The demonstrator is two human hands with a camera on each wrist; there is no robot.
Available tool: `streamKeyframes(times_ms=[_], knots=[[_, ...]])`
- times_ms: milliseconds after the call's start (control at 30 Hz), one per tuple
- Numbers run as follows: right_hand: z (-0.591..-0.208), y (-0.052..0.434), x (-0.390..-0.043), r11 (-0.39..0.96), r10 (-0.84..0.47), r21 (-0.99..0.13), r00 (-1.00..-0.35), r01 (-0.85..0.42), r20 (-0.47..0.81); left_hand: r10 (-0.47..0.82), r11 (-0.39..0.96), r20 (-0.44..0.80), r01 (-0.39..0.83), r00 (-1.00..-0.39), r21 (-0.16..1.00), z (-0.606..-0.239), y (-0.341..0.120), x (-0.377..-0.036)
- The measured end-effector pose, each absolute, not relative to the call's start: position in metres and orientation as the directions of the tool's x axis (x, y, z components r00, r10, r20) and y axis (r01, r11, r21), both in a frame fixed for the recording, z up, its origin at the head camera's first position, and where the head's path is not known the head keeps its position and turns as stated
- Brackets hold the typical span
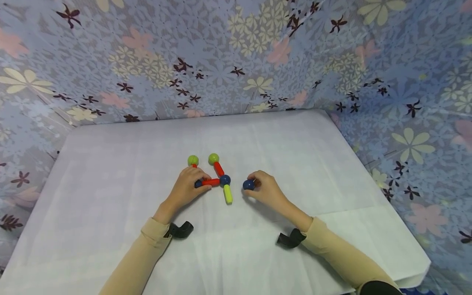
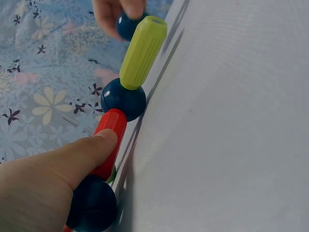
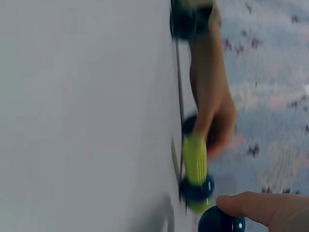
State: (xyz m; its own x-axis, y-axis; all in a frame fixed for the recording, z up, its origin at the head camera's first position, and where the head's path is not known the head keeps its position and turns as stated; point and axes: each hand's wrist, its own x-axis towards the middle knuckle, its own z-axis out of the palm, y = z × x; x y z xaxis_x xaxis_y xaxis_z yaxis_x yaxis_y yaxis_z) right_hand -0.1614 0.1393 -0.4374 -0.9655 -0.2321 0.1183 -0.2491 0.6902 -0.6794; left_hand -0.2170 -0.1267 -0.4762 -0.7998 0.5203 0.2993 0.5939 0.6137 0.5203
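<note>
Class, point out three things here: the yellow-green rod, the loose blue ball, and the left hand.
yellow-green rod (image 1: pixel 228 194): head view, middle of shaft.
loose blue ball (image 1: pixel 248 184): head view, its front.
left hand (image 1: pixel 188 186): head view, its back.

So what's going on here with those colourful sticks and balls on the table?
A person is handling a toy set of rods and balls on a white table. The left hand holds down a joined piece, its thumb on a red rod that runs into a dark blue ball. From that ball a yellow-green rod points toward the person, and another red rod with a green ball leads away. The right hand pinches a separate dark blue ball just beside the piece, not joined to it.
</note>
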Motion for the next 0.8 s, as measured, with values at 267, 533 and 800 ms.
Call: streamKeyframes(times_ms=[267,533,800], knots=[[-0.442,0.111,-0.123,0.649,-0.293,-0.716,-0.953,-0.256,0.076,0.52,0.605,0.31,0.599,-0.796,0.525,-0.473,-0.127,-0.216],[-0.456,0.091,-0.111,0.641,-0.295,-0.741,-0.955,-0.201,0.004,0.519,0.61,0.311,0.6,-0.796,0.517,-0.478,-0.127,-0.217],[-0.459,0.088,-0.115,0.635,-0.262,-0.75,-0.965,-0.188,0.021,0.518,0.605,0.311,0.599,-0.797,0.525,-0.477,-0.126,-0.216]])
